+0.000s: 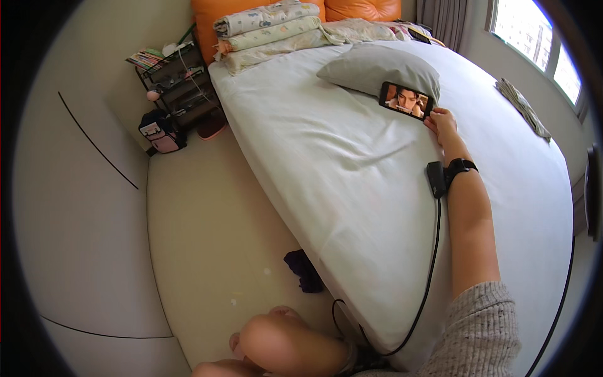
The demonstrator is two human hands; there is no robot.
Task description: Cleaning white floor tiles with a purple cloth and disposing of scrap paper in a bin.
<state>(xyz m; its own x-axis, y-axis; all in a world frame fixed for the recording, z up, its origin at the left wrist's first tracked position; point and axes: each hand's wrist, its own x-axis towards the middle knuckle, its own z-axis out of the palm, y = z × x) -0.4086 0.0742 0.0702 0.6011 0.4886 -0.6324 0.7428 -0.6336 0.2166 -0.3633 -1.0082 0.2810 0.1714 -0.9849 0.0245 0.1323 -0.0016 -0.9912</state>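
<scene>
Stretched out over the bed, my right hand [442,123] grips the right end of a black smartphone [406,101], thumb and fingers at its edge. The phone lies sideways in front of a grey pillow [379,66], and its lit screen shows a picture of a person. A small black device [436,179] is strapped to my right wrist, with a black cable [431,278] running from it down over the bed's near edge. Under the phone and arm spreads a white, creased bed sheet [301,155]. My left hand is out of view.
Folded quilts [268,33] are stacked by the orange headboard [362,9]. Left of the bed stand a dark shelf cart [181,87] and a backpack [161,134]. Dark cloth [305,272] lies on the floor beside the bed. Folded fabric [523,109] rests along the right edge.
</scene>
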